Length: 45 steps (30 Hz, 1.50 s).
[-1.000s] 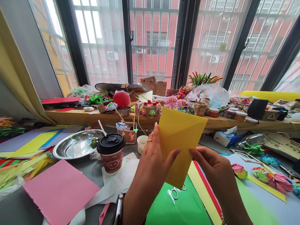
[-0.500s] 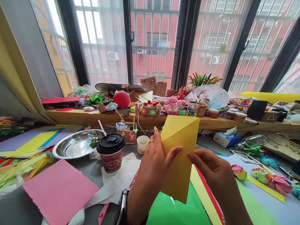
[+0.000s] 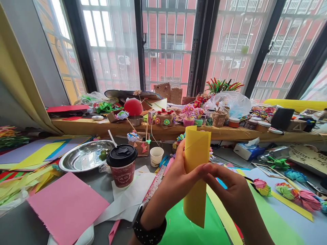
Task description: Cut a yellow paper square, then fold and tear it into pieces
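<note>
A sheet of yellow paper (image 3: 196, 200) stands upright in front of me, curled over lengthwise into a loose roll with a faint diagonal crease near its top. My left hand (image 3: 187, 170) wraps round it from behind and the left, its thumb pressed across the front. At the right edge of the sheet, my right hand (image 3: 227, 183) pinches the paper, fingertips close to the left thumb. Below both hands lies a glossy green sheet (image 3: 176, 228). A torn-edged pink square of paper (image 3: 67, 207) rests at the left.
A lidded coffee cup (image 3: 122, 173) stands left of my hands, beside a metal plate (image 3: 66, 166) with green fruit. Behind is a small paper cup (image 3: 156, 157). Folded paper flowers (image 3: 306, 200) lie at the right. Crafts crowd the wooden sill (image 3: 107, 126).
The yellow paper has gone from flat to curled over lengthwise. My left thumb now reaches across it, and my right hand has moved in close to that thumb.
</note>
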Available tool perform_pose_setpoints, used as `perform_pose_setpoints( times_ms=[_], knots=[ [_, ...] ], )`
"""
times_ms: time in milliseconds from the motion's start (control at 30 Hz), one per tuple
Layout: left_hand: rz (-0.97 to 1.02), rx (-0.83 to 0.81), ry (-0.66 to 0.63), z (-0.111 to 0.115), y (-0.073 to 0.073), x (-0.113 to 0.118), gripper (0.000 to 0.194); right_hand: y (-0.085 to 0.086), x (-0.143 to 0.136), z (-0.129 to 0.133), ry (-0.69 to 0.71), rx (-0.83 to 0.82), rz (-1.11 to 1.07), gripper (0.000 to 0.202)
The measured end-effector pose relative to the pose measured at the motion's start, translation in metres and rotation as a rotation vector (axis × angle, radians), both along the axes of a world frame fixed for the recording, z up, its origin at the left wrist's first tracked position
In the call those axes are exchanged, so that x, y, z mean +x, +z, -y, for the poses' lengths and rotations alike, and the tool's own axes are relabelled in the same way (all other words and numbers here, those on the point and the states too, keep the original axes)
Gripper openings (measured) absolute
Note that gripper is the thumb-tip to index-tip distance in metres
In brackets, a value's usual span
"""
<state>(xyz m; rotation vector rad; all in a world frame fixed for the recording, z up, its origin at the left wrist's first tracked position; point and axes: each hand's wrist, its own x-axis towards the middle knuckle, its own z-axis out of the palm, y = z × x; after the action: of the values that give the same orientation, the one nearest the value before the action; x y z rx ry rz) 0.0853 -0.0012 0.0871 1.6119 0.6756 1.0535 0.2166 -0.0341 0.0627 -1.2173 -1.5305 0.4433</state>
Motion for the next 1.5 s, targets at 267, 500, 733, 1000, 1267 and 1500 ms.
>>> perform_pose_setpoints(
  times_ms=[267,500,733,1000,1267,1500],
  knots=[
    [0.079,-0.098,-0.027,0.0,-0.004,0.008,0.044,-0.002,0.002,0.0,-0.029,-0.003,0.107,0.028],
    [0.093,-0.163,-0.027,-0.001,0.0,0.008,0.044,0.0,0.003,0.0,0.029,-0.047,-0.005,0.022],
    [0.24,-0.197,0.008,-0.009,0.0,-0.006,0.042,0.003,0.009,0.001,-0.009,-0.048,-0.276,0.023],
    [0.259,-0.214,0.082,-0.01,0.01,-0.033,0.03,0.008,0.024,0.0,-0.215,-0.079,-0.432,0.021],
    [-0.145,0.202,0.209,-0.003,0.006,-0.022,0.042,-0.003,0.032,-0.014,-0.391,0.077,-0.167,0.043],
    [-0.457,0.562,0.206,0.005,0.001,-0.005,0.061,0.003,0.032,-0.004,-0.732,0.454,0.455,0.05]
  ],
)
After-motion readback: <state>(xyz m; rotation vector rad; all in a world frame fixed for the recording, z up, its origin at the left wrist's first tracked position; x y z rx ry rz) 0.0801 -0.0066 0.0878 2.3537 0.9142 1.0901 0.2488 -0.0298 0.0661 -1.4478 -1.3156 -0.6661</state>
